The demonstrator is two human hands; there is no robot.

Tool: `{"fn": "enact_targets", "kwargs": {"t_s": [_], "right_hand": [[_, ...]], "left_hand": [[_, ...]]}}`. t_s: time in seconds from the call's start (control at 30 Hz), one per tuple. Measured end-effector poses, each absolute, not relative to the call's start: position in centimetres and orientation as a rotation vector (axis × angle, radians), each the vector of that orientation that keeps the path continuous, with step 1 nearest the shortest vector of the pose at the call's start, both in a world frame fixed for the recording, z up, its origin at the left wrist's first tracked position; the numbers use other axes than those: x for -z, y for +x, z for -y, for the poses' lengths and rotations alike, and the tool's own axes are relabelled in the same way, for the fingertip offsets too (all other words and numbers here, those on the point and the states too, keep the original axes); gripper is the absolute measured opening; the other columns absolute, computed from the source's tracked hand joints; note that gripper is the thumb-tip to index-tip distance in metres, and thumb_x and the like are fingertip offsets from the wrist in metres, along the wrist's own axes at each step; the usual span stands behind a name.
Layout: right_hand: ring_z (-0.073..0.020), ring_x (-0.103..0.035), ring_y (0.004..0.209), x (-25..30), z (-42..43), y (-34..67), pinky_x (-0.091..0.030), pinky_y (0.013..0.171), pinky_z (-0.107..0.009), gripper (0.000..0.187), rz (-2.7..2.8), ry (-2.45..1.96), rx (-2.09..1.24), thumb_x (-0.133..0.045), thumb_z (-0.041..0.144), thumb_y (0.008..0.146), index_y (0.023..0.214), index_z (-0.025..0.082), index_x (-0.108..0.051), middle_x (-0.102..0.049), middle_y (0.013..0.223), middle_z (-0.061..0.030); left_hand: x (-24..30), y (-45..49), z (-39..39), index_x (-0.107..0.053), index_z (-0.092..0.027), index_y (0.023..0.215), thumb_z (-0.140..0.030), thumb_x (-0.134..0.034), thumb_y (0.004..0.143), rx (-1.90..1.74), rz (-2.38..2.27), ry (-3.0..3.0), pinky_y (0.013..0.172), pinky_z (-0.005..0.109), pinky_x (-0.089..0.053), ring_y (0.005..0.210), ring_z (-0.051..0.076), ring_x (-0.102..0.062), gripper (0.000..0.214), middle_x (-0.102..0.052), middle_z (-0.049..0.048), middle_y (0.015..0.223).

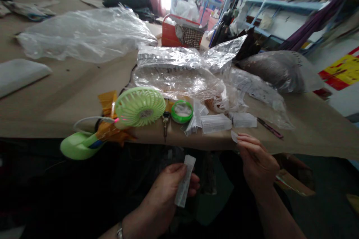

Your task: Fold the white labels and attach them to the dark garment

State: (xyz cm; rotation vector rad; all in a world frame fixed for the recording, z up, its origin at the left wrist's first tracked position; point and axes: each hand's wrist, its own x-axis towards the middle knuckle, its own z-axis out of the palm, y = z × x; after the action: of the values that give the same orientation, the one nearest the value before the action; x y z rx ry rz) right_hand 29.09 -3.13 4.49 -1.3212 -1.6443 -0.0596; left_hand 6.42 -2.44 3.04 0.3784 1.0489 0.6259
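My left hand [165,194] is below the table edge, pinching a narrow white paper strip [184,181] upright between thumb and fingers. My right hand [256,158] is near the table's front edge and holds a small white paper scrap [234,136] at its fingertips. Just beyond that hand lie white folded paper packets [215,123] and a dark red pen [269,128]. Further left on the brown paper-covered table [64,104] are a light green handheld fan [139,107], a small metal key [166,124] and a green ring [182,112].
Crumpled clear plastic bags [179,74] are heaped at the table's middle, with another sheet [84,35] to the left. A grey padded bag [276,71] lies right, a red box [179,31] stands behind, and blue metal shelving [280,5] rises at the back right.
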Motion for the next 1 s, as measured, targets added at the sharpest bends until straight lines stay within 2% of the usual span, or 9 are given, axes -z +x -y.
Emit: {"fn": "enact_targets", "kwargs": {"t_s": [0.1, 0.2, 0.3, 0.57, 0.73, 0.83, 0.93, 1.0], "right_hand": [[-0.0246, -0.060, 0.103, -4.8, 4.0, 23.6, -0.050, 0.087, -0.046, 0.020, 1.891, -1.075, -0.163, -0.057, 0.010, 0.084, 0.096, 0.023, -0.064, -0.066, 0.097, -0.0055], [-0.0217, -0.061, 0.098, -3.8, 4.5, 19.9, -0.049, 0.089, -0.044, 0.018, 2.090, -0.944, -0.178, -0.054, 0.011, 0.086, 0.094, 0.023, -0.065, -0.068, 0.091, -0.0043], [-0.0195, -0.061, 0.099, -2.5, 4.4, 18.7, -0.047, 0.092, -0.041, 0.019, 2.151, -0.896, -0.186, -0.053, 0.009, 0.086, 0.095, 0.020, -0.065, -0.068, 0.092, -0.0047], [-0.0187, -0.060, 0.103, -2.1, 4.3, 18.9, -0.046, 0.093, -0.040, 0.017, 2.236, -0.892, -0.253, -0.051, 0.010, 0.088, 0.090, 0.021, -0.064, -0.069, 0.092, -0.0036], [-0.0193, -0.060, 0.105, -1.8, 4.4, 18.7, -0.046, 0.094, -0.041, 0.016, 2.252, -0.873, -0.262, -0.051, 0.011, 0.088, 0.092, 0.021, -0.063, -0.069, 0.093, -0.0042], [-0.0203, -0.060, 0.105, -1.8, 4.6, 18.6, -0.045, 0.095, -0.042, 0.019, 2.260, -0.866, -0.307, -0.053, 0.010, 0.087, 0.101, 0.020, -0.061, -0.069, 0.095, -0.0046], [-0.0242, -0.058, 0.106, -1.9, 5.1, 18.9, -0.046, 0.093, -0.045, 0.028, 2.158, -0.885, -0.394, -0.060, 0.020, 0.085, 0.113, 0.020, -0.056, -0.067, 0.101, -0.0078], [-0.0263, -0.057, 0.106, -2.0, 5.1, 19.4, -0.047, 0.090, -0.046, 0.027, 1.961, -0.996, -0.491, -0.060, 0.027, 0.085, 0.111, 0.020, -0.056, -0.064, 0.103, -0.0097]], "left_hand": [[-3.8, 6.6, 2.3, -0.064, -0.010, 0.078, -0.034, -0.064, 0.076, -0.688, -0.992, 0.339, 0.053, 0.023, -0.045, 0.055, 0.012, -0.059, 0.024, -0.065, 0.0052, 0.065], [-4.1, 6.6, 2.2, -0.063, -0.010, 0.071, -0.025, -0.073, 0.065, -0.813, -0.854, 0.260, 0.048, 0.018, -0.036, 0.052, 0.007, -0.052, 0.019, -0.059, 0.0005, 0.062], [-4.0, 6.1, 2.3, -0.060, -0.011, 0.065, -0.017, -0.073, 0.060, -0.847, -0.830, 0.181, 0.048, 0.017, -0.034, 0.054, 0.007, -0.051, 0.016, -0.056, -0.0012, 0.061], [-3.6, 5.2, 2.4, -0.061, -0.011, 0.068, -0.016, -0.071, 0.063, -0.898, -0.937, 0.099, 0.052, 0.018, -0.037, 0.056, 0.008, -0.053, 0.012, -0.060, 0.0001, 0.065], [-3.5, 5.1, 2.5, -0.062, -0.011, 0.070, -0.021, -0.073, 0.064, -0.897, -0.919, 0.111, 0.053, 0.018, -0.037, 0.059, 0.009, -0.054, 0.016, -0.061, 0.0012, 0.067], [-3.5, 4.9, 2.6, -0.062, -0.011, 0.067, -0.021, -0.074, 0.063, -0.863, -0.898, 0.136, 0.051, 0.017, -0.036, 0.056, 0.007, -0.053, 0.017, -0.060, 0.0007, 0.064], [-3.8, 4.6, 2.7, -0.062, -0.011, 0.067, -0.025, -0.071, 0.068, -0.849, -0.903, 0.183, 0.053, 0.018, -0.039, 0.056, 0.008, -0.053, 0.016, -0.060, 0.0010, 0.063], [-4.2, 4.3, 2.7, -0.063, -0.012, 0.072, -0.028, -0.066, 0.073, -0.806, -0.921, 0.247, 0.053, 0.021, -0.042, 0.054, 0.010, -0.055, 0.017, -0.061, 0.0023, 0.064]]}}
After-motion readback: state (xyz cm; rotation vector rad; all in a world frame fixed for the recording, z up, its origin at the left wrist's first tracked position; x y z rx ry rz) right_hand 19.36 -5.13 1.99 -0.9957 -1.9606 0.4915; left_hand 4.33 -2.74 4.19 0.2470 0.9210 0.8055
